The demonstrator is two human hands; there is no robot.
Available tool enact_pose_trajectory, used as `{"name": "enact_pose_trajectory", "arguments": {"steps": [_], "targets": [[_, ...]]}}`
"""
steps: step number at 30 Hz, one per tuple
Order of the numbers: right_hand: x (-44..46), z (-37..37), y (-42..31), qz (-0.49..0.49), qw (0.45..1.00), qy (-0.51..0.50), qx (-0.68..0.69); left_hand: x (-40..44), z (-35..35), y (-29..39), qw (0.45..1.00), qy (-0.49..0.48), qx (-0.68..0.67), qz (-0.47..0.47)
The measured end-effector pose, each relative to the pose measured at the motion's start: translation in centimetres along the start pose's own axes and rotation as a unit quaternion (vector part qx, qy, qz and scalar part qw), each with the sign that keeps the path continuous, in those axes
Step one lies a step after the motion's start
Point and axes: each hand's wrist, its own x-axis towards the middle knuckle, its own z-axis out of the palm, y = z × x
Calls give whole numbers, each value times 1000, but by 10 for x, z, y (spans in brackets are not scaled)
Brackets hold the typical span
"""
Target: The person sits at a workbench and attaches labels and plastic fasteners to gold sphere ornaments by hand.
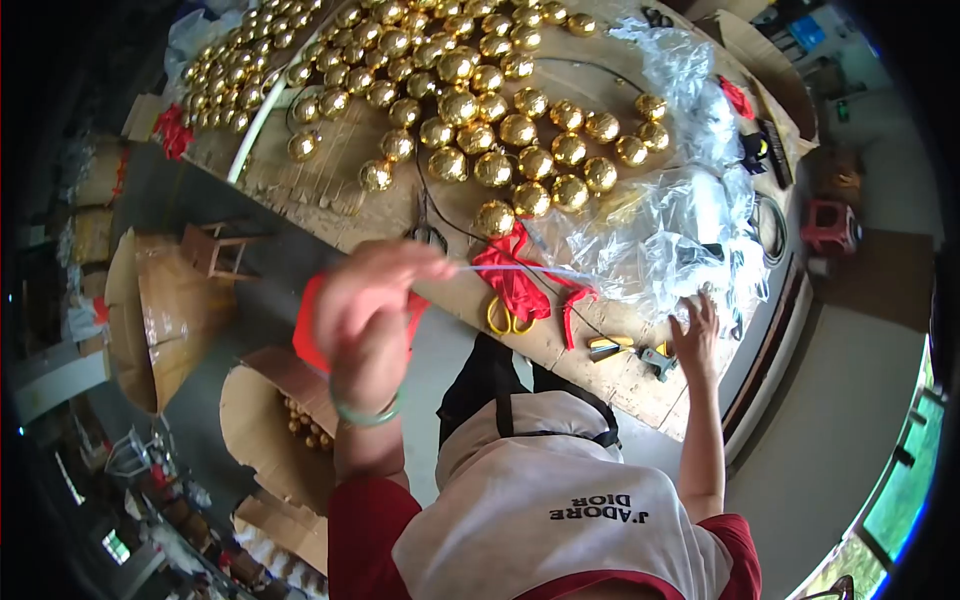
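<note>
My left hand (372, 290), with a pale bangle on its wrist, is raised over the table's front edge. Its fingers pinch one end of a thin translucent strip (515, 267) that stretches right toward the plastic. My right hand (699, 328) has its fingers apart beside a heap of clear plastic bags (655, 235); whether it touches them I cannot tell. Between the hands lie a red ribbon bundle (515, 285) and yellow-handled scissors (508, 317). A yellow-and-black tool (608, 347) and a grey-green tool (658, 358) lie just left of my right hand.
Many shiny gold balls (458, 107) cover the far part of the wooden table (610, 390). Black-handled scissors (427, 234) lie near its front edge. A red stool (831, 224) stands right. Cardboard boxes (160, 320) and a wooden stool (215, 250) stand left; a red object (309, 325) shows behind my left hand.
</note>
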Motion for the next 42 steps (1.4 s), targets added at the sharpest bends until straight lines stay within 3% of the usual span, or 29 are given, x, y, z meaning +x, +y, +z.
{"name": "enact_pose_trajectory", "arguments": {"steps": [2, 4, 7, 9, 13, 17, 19, 25, 28, 30, 33, 35, 36, 37, 38, 39, 40, 42], "targets": [[-19, 12, -20, 14, 999, -28, 3, 3, -7, 34, 997, -3, 3, 81], [-36, 21, -46, 11, 999, -30, 23, 15, -2, 53, 970, -96, -114, 191], [-54, 22, -78, -3, 997, -72, 35, 13, 14, 105, 968, -135, -112, 181], [-62, 23, -87, -27, 996, -69, 56, 12, 9, 127, 923, -314, -93, 200], [-78, 25, -90, -38, 995, -62, 67, -6, 43, 156, 921, -319, -157, 159], [-102, 37, -69, -40, 994, -60, 78, -32, 75, 171, 932, -274, -132, 195], [-117, 45, -62, -28, 995, -61, 69, -42, 81, 183, 935, -296, -129, 146], [-165, 80, -46, 14, 985, -128, 111, -58, 94, 190, 931, -342, -104, 68], [-176, 89, -51, -5, 981, -158, 112, -65, 96, 185, 938, -323, -99, 80], [-175, 91, -60, -13, 979, -169, 115, -61, 87, 176, 914, -355, -196, 20], [-155, 91, -73, -35, 972, -168, 159, -59, 65, 162, 870, -384, -307, 26], [-128, 89, -92, -81, 956, -154, 236, -58, 33, 161, 887, -377, -251, -87], [-110, 94, -104, -84, 956, -152, 237, -67, 30, 137, 940, -251, -223, -65], [-89, 101, -116, -22, 912, -202, 357, -77, 25, 105, 973, -122, -190, -39], [-68, 107, -129, 37, 847, -246, 469, -69, 10, 74, 996, -70, -46, -24], [-46, 113, -145, 37, 798, -242, 550, -61, -17, 45, 987, -15, -9, -161], [-25, 118, -162, 36, 741, -238, 626, -46, -36, 8, 983, -10, -5, -181], [22, 129, -199, 148, 609, -266, 733, -34, -92, -73, 938, 76, -30, -336]]}}
